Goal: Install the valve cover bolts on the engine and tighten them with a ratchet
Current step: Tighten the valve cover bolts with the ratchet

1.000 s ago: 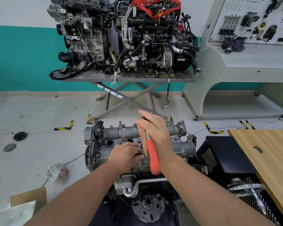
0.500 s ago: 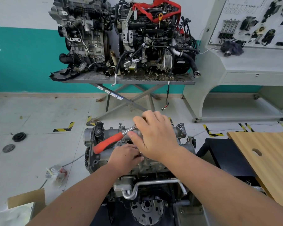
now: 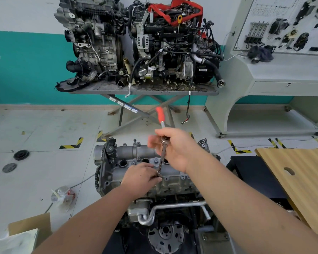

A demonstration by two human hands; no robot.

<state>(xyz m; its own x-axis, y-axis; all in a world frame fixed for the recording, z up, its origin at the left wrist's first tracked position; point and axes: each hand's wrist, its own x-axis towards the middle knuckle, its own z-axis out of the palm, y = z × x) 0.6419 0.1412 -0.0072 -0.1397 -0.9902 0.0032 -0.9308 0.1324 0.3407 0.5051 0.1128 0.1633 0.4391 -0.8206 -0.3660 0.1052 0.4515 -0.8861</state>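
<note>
— Where are we with the ratchet [image 3: 163,143]?

— Its red handle has swung right round: a second ago it pointed back toward us, half a second ago off to the left, and now it points away, toward the far wall. Our right hand [image 3: 178,149] is curled round the ratchet head, and the extension bar [image 3: 161,161] runs down to the socket, which sits on the near side of the valve cover [image 3: 136,153], about midway along.

— And the bolt?

— Hidden under the socket and our left hand [image 3: 141,176], whose fingertips pinch the foot of the bar to steady it. We can't see the bolt head.

— So what does the sweep tell us?

— We judge the bolt is still running down freely, being spun from the head rather than levered by the handle. Final tightening looks yet to come. Other bolts stand along the cover on the engine [image 3: 151,182].
</note>
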